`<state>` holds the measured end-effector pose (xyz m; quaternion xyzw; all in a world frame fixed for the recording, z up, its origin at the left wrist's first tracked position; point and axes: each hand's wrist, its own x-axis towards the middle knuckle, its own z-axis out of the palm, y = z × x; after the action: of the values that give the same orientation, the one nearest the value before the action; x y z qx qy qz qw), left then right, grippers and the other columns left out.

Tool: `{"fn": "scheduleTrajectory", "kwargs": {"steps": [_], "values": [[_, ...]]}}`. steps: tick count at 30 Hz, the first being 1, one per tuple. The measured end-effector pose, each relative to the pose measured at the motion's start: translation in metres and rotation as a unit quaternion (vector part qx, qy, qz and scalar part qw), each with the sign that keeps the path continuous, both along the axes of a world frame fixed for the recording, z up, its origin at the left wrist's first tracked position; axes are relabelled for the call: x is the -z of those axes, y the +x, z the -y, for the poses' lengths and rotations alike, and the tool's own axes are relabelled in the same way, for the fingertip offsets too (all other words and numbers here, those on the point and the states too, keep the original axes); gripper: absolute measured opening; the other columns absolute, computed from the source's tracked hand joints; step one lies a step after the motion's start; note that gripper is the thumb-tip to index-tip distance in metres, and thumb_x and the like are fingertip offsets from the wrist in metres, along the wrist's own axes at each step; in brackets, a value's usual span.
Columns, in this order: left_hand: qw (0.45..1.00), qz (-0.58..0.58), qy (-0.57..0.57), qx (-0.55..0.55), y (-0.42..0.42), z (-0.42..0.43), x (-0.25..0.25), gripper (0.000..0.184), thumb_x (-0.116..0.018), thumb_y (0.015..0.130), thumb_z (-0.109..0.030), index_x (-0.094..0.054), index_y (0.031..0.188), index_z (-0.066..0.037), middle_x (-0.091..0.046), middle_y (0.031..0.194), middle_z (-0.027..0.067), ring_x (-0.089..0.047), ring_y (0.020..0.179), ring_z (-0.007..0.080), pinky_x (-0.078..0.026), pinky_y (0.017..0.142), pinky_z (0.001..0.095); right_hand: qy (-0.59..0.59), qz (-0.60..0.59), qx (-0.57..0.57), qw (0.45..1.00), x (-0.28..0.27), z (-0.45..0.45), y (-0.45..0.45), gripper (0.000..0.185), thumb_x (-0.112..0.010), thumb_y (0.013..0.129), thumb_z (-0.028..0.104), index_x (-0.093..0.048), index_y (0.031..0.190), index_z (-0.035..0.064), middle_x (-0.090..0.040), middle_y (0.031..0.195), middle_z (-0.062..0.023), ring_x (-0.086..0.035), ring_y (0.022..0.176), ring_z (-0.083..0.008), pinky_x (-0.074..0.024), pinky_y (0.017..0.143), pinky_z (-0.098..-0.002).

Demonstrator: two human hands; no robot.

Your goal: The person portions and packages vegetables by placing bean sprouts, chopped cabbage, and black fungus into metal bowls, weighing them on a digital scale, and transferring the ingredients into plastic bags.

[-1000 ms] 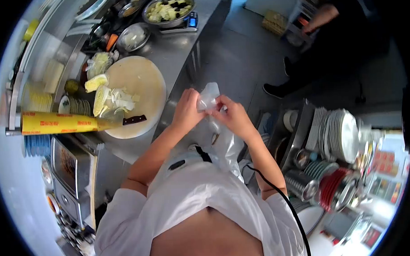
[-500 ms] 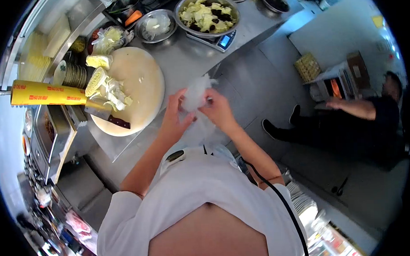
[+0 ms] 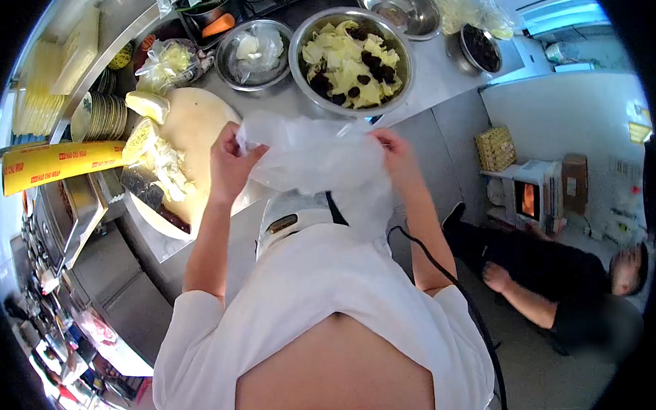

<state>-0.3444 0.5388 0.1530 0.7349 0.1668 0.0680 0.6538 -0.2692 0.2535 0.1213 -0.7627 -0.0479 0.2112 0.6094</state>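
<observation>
A clear plastic bag (image 3: 315,158) is stretched between my hands in front of the counter. My left hand (image 3: 232,163) pinches its left edge, beside the round cutting board (image 3: 203,119). On the bag's right edge, my right hand (image 3: 398,155) is closed and slightly blurred. Just beyond the bag stands a steel bowl (image 3: 409,78) of cabbage pieces and dark fungus, hiding most of the scale under it. Cut cabbage (image 3: 169,171) lies on the board, with a cleaver at its near left edge.
Behind the board are a bowl with clear plastic (image 3: 256,59) and bagged vegetables (image 3: 168,64). An empty steel bowl (image 3: 408,13) and a bowl of dark food (image 3: 480,49) stand farther right. A yellow wrap roll (image 3: 63,164) juts in from the left. A person in black (image 3: 554,269) is at the right.
The bunched bag is now spread wide, and my hands have moved apart. The view has shifted toward the counter, bringing the cabbage bowl closer. The person at the right appears lower in view.
</observation>
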Motion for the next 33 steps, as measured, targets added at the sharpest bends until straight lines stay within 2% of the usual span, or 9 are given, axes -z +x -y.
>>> {"fn": "scheduleTrajectory", "kwargs": {"steps": [8, 12, 15, 19, 22, 25, 27, 29, 33], "values": [[0.957, -0.024, 0.265, 0.118, 0.015, 0.019, -0.052, 0.041, -0.068, 0.067, 0.003, -0.057, 0.105, -0.009, -0.04, 0.057, 0.001, -0.037, 0.05, 0.0112, -0.034, 0.047, 0.0237, -0.039, 0.02, -0.067, 0.997, -0.049, 0.073, 0.11, 0.007, -0.058, 0.082, 0.004, -0.059, 0.089, 0.0038, -0.055, 0.076, 0.0047, -0.048, 0.072, -0.0034, -0.0392, 0.065, -0.0178], [0.958, -0.004, 0.279, -0.065, 0.019, 0.043, -0.056, 0.038, -0.052, 0.073, 0.009, -0.057, 0.108, -0.006, -0.048, 0.065, 0.0004, -0.039, 0.056, 0.0055, -0.033, 0.051, 0.0194, -0.092, 0.123, -0.106, 0.982, -0.065, 0.118, 0.209, 0.006, -0.059, 0.079, 0.003, -0.06, 0.085, 0.005, -0.054, 0.074, 0.0051, -0.047, 0.071, -0.002, -0.0386, 0.065, -0.0172], [0.95, -0.012, 0.189, -0.248, 0.024, 0.055, -0.057, 0.025, -0.05, 0.081, 0.002, -0.057, 0.105, -0.001, -0.058, 0.077, 0.0011, -0.046, 0.068, 0.0059, -0.037, 0.06, 0.0185, 0.018, 0.273, 0.091, 0.957, -0.092, 0.121, 0.29, 0.011, -0.052, 0.087, 0.012, -0.06, 0.088, 0.0061, -0.046, 0.068, 0.0062, -0.036, 0.06, -0.0026, -0.028, 0.054, -0.0184], [0.937, -0.029, 0.191, -0.291, 0.045, 0.086, -0.07, 0.018, -0.049, 0.087, -0.01, -0.061, 0.096, 0.001, -0.059, 0.078, 0.0013, -0.047, 0.073, 0.007, -0.038, 0.067, 0.0201, 0.043, 0.437, 0.016, 0.898, -0.062, 0.1, 0.411, 0.019, -0.053, 0.087, 0.018, -0.057, 0.098, 0.0027, -0.059, 0.089, -0.0018, -0.054, 0.074, -0.011, -0.0413, 0.069, -0.0217], [0.925, -0.073, 0.186, -0.324, 0.064, 0.107, -0.074, 0.022, -0.05, 0.089, -0.017, -0.064, 0.087, 0.0, -0.061, 0.08, 0.0018, -0.047, 0.073, 0.0071, -0.038, 0.067, 0.0206, -0.218, 0.542, -0.196, 0.788, 0.04, 0.09, 0.486, 0.026, -0.055, 0.085, 0.02, -0.055, 0.107, 0.0051, -0.057, 0.111, -0.0099, -0.06, 0.087, -0.0239, -0.0456, 0.077, -0.0283], [0.892, -0.109, 0.247, -0.362, 0.073, 0.119, -0.078, 0.024, -0.058, 0.085, -0.021, -0.064, 0.08, 0.001, -0.056, 0.061, 0.001, -0.04, 0.055, 0.005, -0.034, 0.049, 0.0214, -0.398, 0.458, -0.284, 0.742, -0.001, 0.048, 0.435, 0.034, -0.057, 0.083, 0.023, -0.053, 0.114, 0.0109, -0.051, 0.119, -0.0125, -0.057, 0.097, -0.0292, -0.0466, 0.078, -0.0341], [0.875, -0.108, 0.296, -0.367, 0.081, 0.132, -0.088, 0.02, -0.062, 0.082, -0.02, -0.064, 0.079, 0.0, -0.049, 0.052, -0.0003, -0.036, 0.049, 0.0049, -0.031, 0.044, 0.0225, -0.226, 0.449, -0.281, 0.818, -0.06, 0.0, 0.368, 0.042, -0.061, 0.08, 0.027, -0.05, 0.118, 0.0148, -0.051, 0.119, -0.0103, -0.054, 0.102, -0.0273, -0.0458, 0.082, -0.0357], [0.854, -0.136, 0.39, -0.316, 0.079, 0.129, -0.086, 0.016, -0.061, 0.082, -0.016, -0.066, 0.088, -0.003, -0.052, 0.056, -0.0024, -0.037, 0.051, 0.0019, -0.031, 0.045, 0.021, 0.062, 0.498, -0.374, 0.78, -0.103, -0.039, 0.297, 0.05, -0.068, 0.073, 0.029, -0.052, 0.117, 0.0109, -0.05, 0.116, -0.0134, -0.052, 0.104, -0.0258, -0.0462, 0.08, -0.0348], [0.782, -0.094, 0.539, -0.297, 0.095, 0.137, -0.116, 0.027, -0.074, 0.065, -0.019, -0.063, 0.088, -0.011, -0.056, 0.061, 0.0026, -0.052, 0.049, 0.018, -0.042, 0.047, 0.0285, -0.07, 0.531, -0.475, 0.698, -0.121, -0.096, 0.208, 0.036, -0.064, 0.075, 0.022, -0.053, 0.107, 0.0097, -0.061, 0.096, -0.0111, -0.061, 0.085, -0.027, -0.0499, 0.07, -0.0365]]}}
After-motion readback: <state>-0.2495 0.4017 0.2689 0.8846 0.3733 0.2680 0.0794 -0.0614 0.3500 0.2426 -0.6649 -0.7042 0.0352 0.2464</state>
